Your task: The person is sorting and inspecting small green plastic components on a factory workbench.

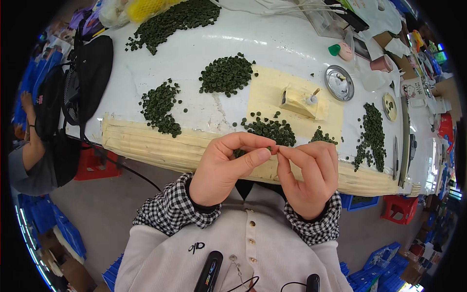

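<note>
Both my hands meet fingertip to fingertip above the near edge of the table. My left hand is closed in a pinch on a small dark green piece, mostly covered by the fingers. Against it, my right hand is also pinched; what lies between its fingertips is too small to make out. Just beyond the fingers lies a pile of small round dark green pieces. A smaller cluster of the same pieces sits past my right hand.
Larger green piles spread over the white table. A cream-taped block with a small stick stands on yellow paper. Right lie a round metal lid and tweezers; left, a black bag and another person's arm.
</note>
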`<move>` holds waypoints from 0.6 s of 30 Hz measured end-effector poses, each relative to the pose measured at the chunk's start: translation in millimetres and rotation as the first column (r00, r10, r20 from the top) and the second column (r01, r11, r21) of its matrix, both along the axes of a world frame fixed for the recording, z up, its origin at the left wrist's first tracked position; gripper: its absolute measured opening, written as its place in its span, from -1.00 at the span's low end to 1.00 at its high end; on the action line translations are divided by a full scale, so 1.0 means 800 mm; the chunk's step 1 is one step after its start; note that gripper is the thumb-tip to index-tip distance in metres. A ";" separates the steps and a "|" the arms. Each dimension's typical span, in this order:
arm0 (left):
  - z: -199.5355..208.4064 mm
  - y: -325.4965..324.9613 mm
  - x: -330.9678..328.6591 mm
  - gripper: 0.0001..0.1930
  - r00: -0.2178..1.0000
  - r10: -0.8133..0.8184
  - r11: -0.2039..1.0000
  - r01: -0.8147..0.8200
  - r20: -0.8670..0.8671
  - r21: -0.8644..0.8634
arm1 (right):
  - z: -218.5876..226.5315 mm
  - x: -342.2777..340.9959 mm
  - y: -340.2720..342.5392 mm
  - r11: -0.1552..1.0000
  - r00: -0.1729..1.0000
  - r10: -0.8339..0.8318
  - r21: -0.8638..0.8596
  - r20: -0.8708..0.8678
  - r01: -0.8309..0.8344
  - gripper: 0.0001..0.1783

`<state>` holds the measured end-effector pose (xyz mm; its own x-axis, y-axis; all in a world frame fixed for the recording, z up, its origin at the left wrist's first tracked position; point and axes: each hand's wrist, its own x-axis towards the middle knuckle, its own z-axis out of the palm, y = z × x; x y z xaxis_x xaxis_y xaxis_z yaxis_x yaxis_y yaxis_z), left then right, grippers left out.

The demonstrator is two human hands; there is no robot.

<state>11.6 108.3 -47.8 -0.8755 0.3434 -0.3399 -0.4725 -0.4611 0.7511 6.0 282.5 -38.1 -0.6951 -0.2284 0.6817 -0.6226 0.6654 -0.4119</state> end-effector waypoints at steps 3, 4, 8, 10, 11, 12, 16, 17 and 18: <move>-0.004 0.000 0.000 -0.83 1.000 -0.019 0.999 0.019 0.008 0.051 | -0.001 0.002 0.001 1.000 1.000 0.014 0.023 -0.021 -0.014 -0.66; -0.005 -0.001 -0.001 -0.83 1.000 -0.022 0.997 0.021 0.009 0.072 | -0.001 0.003 0.002 0.999 0.999 0.025 0.041 -0.036 -0.023 -0.66; -0.003 -0.004 -0.001 -0.82 0.998 -0.048 0.991 0.044 0.032 0.124 | 0.002 0.006 0.003 0.999 0.999 0.036 0.004 -0.006 -0.036 -0.70; -0.003 -0.005 -0.001 -0.81 0.998 -0.058 0.990 0.052 0.038 0.134 | 0.005 0.007 0.003 0.995 0.995 0.079 -0.063 0.062 -0.075 -0.71; -0.004 -0.005 -0.002 -0.81 0.997 -0.062 0.988 0.055 0.039 0.145 | 0.005 0.008 0.004 0.991 0.990 0.083 -0.118 0.113 -0.069 -0.72; -0.004 -0.005 -0.002 -0.81 0.997 -0.066 0.986 0.059 0.040 0.156 | 0.003 0.010 0.006 0.983 0.983 0.089 -0.172 0.163 -0.060 -0.72; -0.004 -0.004 -0.001 -0.80 0.998 -0.060 0.993 0.057 0.031 0.101 | -0.002 0.008 0.006 0.973 0.980 0.066 -0.231 0.185 -0.022 -0.73; -0.004 -0.004 -0.001 -0.81 0.997 -0.065 0.992 0.061 0.031 0.112 | -0.002 0.008 0.005 0.974 0.981 0.068 -0.226 0.180 -0.026 -0.73; -0.006 -0.005 -0.001 -0.81 0.997 -0.070 0.990 0.066 0.031 0.122 | -0.002 0.007 0.003 0.975 0.982 0.070 -0.222 0.175 -0.030 -0.73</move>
<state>10.7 104.5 -52.5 -0.8371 0.4421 -0.3222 -0.5307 -0.5134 0.6743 11.8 284.6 -39.4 -0.8027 -0.1268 0.5827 -0.5548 0.5171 -0.6517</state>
